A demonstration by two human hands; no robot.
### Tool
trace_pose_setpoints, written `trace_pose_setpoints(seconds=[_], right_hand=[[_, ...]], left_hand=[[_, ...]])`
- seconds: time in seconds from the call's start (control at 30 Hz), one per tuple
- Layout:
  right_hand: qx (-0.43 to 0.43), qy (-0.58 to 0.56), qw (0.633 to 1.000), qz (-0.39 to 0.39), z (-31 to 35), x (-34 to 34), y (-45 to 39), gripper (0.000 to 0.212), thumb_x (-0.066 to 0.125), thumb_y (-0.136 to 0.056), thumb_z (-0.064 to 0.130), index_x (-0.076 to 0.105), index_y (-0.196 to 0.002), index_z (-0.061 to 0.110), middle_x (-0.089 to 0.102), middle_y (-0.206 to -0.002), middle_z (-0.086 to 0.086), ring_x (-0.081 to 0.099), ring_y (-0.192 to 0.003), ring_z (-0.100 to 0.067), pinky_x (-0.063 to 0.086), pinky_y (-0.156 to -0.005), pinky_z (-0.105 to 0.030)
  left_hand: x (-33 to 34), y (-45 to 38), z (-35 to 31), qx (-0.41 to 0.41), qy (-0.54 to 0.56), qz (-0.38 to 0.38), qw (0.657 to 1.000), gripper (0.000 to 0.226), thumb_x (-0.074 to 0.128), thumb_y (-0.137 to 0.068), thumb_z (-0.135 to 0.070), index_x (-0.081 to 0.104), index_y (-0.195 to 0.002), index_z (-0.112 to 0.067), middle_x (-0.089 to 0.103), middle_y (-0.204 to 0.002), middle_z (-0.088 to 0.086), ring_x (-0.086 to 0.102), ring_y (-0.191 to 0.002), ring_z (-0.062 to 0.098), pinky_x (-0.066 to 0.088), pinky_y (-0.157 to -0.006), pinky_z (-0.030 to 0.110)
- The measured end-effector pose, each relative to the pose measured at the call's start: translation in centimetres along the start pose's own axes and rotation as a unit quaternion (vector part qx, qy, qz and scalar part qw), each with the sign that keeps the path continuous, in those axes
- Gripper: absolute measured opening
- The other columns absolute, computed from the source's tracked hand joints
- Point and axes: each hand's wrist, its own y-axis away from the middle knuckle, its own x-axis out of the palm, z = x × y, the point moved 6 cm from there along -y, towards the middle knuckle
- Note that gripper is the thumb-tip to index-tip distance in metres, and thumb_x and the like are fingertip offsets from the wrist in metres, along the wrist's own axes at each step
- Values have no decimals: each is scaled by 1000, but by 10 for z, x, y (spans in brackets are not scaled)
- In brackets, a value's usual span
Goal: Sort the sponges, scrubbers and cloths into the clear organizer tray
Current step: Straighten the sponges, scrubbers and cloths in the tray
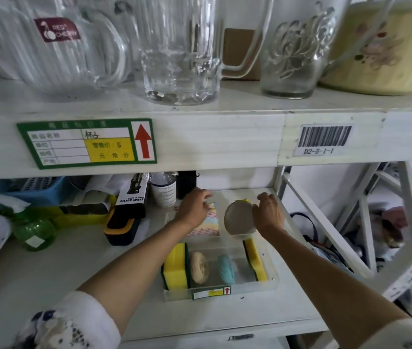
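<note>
A clear organizer tray (221,293) sits on the lower white shelf. Its front compartment holds a yellow-green sponge (176,267) at the left, a beige round scrubber (199,267), a teal round scrubber (226,268) and another yellow-green sponge (255,259) at the right. In the back part lies a multicoloured knitted cloth (208,222), with my left hand (195,206) resting on its left side. My right hand (269,214) grips the edge of a round grey scrubber pad (239,219) with a yellow tab, held tilted over the back right compartment.
Left of the tray stand a black-and-yellow box (122,226), a spray bottle box (133,191), a white cup (162,192) and a green spray bottle (32,229). The upper shelf (200,137) hangs just overhead with glass mugs. A white shelf frame (325,222) bounds the right.
</note>
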Motion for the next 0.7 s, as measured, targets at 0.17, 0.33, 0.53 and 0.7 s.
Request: trace_pose_setpoints(seconds=[0.17,0.33,0.53,0.7], right_hand=[[-9,65,997,49,-24,5,2,33,49,-96,25,60,-117,4,54,-123,-17,60,-107,-37,51,-88,-42],[-20,67,996,54,-22,13,1,30,44,-97,23,62,-113,6,56,-117,-17,61,-102,-37,51,-84,-40],[-38,31,997,53,-11,17,-7,24,46,-94,11,60,-111,2,55,-115,-18,59,-103,-39,48,-84,-40],[-40,28,997,60,-9,19,-12,27,47,-92,7,61,-115,1,55,-118,-19,59,-104,-39,49,-87,-41]], left_hand=[[47,-5,-41,8,-41,85,996,43,47,-88,-4,52,-131,-3,55,-132,23,52,-123,36,42,-103,38],[66,-3,-45,-40,-107,102,988,33,49,-87,-6,52,-119,1,60,-124,25,56,-115,40,44,-91,41],[66,1,-39,-68,-105,78,989,34,50,-85,-1,51,-119,4,60,-123,26,55,-116,40,44,-91,41],[64,6,-50,-66,-101,73,990,37,50,-86,3,52,-122,5,61,-124,26,58,-115,40,47,-91,41]])
